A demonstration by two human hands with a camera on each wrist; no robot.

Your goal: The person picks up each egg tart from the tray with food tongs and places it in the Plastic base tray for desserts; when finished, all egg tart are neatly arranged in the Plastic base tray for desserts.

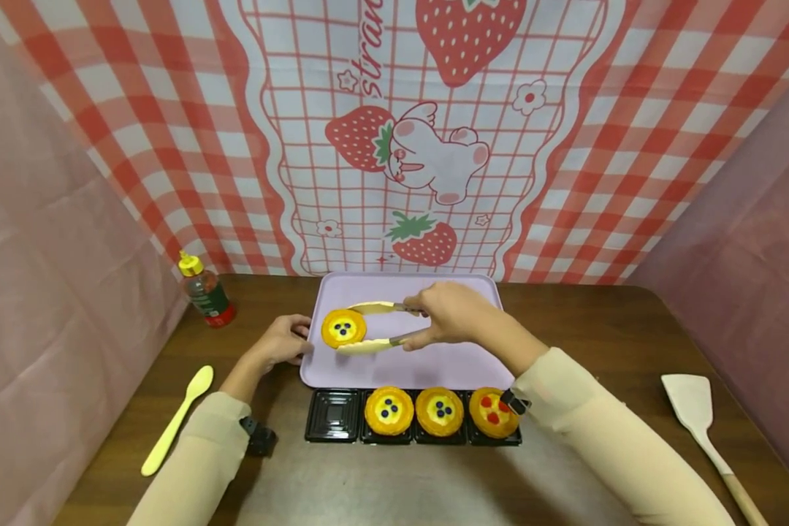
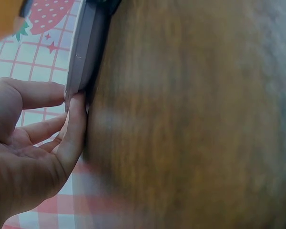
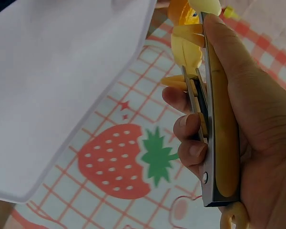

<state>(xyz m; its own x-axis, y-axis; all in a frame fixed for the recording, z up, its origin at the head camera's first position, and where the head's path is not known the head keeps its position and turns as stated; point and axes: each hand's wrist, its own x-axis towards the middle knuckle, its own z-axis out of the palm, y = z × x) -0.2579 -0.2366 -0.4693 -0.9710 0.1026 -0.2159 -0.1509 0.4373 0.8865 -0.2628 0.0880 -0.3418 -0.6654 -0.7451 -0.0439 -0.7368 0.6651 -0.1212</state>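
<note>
My right hand holds yellow-tipped tongs, their two arms spread apart. In the right wrist view the fingers wrap the tongs' handle. Between the tong ends is an egg tart topped with dark blue berries, at the left part of the lilac tray. My left hand pinches the tray's left rim. In the left wrist view the thumb lies on one side of the tray edge and the fingers on the other.
Before the tray lies a black box with several compartments: the left compartment is bare, two hold berry tarts, the right one a red-topped tart. A squeeze bottle and yellow spoon are left, a spatula right.
</note>
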